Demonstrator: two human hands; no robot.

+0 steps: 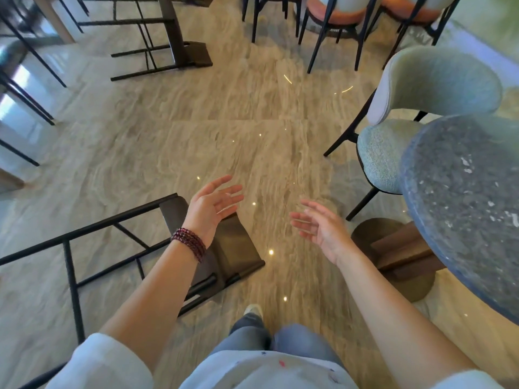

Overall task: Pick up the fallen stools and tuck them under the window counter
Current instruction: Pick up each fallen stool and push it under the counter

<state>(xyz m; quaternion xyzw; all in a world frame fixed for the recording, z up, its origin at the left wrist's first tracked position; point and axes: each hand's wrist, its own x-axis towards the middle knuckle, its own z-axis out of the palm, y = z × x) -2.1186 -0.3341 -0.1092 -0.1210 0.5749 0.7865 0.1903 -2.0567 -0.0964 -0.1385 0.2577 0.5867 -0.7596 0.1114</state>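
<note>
A fallen stool [236,248] with a dark brown seat and black metal legs lies on its side on the floor just in front of me, legs pointing left. My left hand [213,206] hovers over its seat, open, fingers spread, holding nothing. My right hand [320,228] is open too, to the right of the stool over bare floor. A second fallen stool [179,46] of the same kind lies on its side farther away at the upper left.
A round speckled table [463,209] on a wooden pedestal [398,251] stands at the right, with a light blue upholstered chair [398,113] beside it. More chairs [334,21] stand at the top. Black stool legs [25,102] line the left edge. Polished marble-pattern floor lies between.
</note>
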